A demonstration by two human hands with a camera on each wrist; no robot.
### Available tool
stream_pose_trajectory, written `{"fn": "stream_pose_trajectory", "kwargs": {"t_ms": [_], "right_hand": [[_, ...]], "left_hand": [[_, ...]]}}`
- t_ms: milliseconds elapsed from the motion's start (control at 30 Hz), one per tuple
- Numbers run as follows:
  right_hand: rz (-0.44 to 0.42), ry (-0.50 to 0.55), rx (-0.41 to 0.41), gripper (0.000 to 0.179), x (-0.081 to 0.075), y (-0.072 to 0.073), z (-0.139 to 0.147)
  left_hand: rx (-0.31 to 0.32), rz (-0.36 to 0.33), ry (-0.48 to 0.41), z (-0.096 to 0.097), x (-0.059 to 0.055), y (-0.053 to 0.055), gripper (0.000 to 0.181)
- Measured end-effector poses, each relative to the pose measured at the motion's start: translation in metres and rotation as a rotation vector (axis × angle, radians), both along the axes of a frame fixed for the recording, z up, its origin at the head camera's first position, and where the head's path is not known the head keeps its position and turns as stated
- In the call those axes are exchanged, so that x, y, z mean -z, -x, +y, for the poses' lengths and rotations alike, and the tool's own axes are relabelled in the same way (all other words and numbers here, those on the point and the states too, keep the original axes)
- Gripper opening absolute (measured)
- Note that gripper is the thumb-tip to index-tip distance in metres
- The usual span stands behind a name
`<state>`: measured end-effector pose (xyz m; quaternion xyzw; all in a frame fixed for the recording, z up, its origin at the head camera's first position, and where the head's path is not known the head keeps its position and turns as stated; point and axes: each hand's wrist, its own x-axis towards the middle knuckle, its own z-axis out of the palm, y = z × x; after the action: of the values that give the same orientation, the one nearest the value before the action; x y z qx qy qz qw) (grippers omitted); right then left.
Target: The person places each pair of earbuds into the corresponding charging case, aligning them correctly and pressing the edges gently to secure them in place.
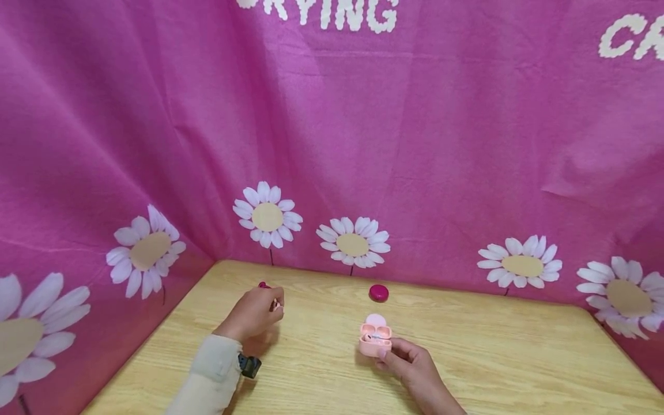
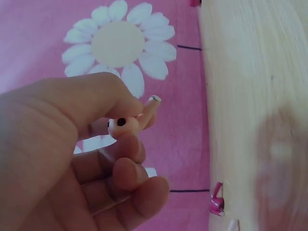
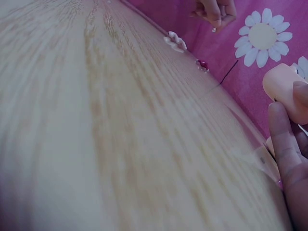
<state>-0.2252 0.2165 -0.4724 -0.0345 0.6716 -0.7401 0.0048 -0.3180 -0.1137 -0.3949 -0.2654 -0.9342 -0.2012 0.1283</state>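
Between its thumb and fingers my left hand [image 1: 253, 316] pinches a peach earbud [image 2: 127, 126], with a black oval spot and a pale stem tip. It is raised over the left part of the table. My right hand [image 1: 417, 369] grips a peach earbud case [image 1: 374, 349] by its lower right side, thumb at the front. The case's lid [image 1: 376, 320] is flipped up, and something with a dark spot and a silvery part shows inside. Beyond the left hand lies a magenta earbud [image 2: 217, 199] on the table, largely covered by that hand in the head view.
A round magenta case [image 1: 378, 293] sits on the wooden table [image 1: 311, 369] behind the peach case. White pieces [image 3: 175, 42] lie near the magenta earbud in the right wrist view. A pink cloth [image 1: 441, 144] with daisies hangs along the table's back and left edges.
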Motion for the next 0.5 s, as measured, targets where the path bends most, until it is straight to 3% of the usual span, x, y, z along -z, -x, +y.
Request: {"fn": "stream_pose_trajectory", "kwargs": {"t_ms": [267, 500], "right_hand": [[0.009, 0.022, -0.016, 0.041, 0.001, -0.001, -0.001], [-0.010, 0.031, 0.003, 0.041, -0.002, -0.003, -0.001]], "left_hand": [[0.033, -0.009, 0.027, 0.017, -0.008, -0.005, 0.017], [0.083, 0.035, -0.003, 0.041, -0.019, -0.006, 0.016]]}}
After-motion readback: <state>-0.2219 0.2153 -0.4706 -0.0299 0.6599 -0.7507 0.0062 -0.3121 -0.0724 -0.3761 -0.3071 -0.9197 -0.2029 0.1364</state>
